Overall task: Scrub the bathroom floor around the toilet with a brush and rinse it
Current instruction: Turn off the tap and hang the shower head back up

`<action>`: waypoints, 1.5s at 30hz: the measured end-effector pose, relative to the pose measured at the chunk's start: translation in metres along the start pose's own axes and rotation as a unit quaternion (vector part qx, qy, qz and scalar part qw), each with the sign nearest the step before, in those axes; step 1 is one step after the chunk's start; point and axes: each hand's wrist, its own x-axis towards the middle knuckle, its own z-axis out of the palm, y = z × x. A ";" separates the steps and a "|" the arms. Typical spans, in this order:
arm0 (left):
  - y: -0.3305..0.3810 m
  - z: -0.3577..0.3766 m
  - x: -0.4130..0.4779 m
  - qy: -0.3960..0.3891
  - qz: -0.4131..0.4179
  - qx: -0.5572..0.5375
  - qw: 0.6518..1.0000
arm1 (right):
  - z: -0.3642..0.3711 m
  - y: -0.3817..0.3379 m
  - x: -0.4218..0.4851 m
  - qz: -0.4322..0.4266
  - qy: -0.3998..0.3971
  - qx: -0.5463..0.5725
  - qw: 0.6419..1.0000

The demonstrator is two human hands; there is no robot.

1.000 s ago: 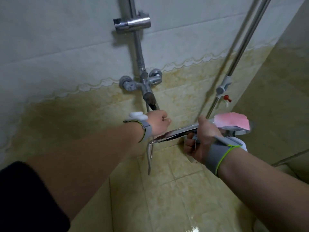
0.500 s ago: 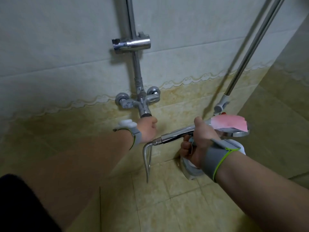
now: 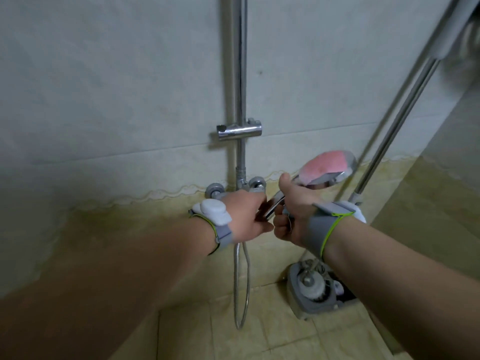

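Shower head (image 3: 326, 168), chrome with a pink face, sits at about 2 o'clock from frame centre, tilted up toward the wall, its handle running down to 8 o'clock. Right hand (image 3: 293, 211) wrapped in a fist round the handle, thumb up along it. Left hand (image 3: 248, 216) at centre, fingers curled at the handle's lower end just below the tap (image 3: 240, 187); what it grips is hidden. Hose (image 3: 240, 287) hangs in a loop at 6 o'clock. Both wrists wear grey bands. Grey floor fitting (image 3: 311, 289) at 5 o'clock is part hidden by the right forearm. Top right corner blurred.
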 end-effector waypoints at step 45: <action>-0.073 -0.152 0.079 0.126 -0.100 -0.064 0.985 | 0.057 -0.073 -0.032 -0.293 -0.020 -0.256 0.921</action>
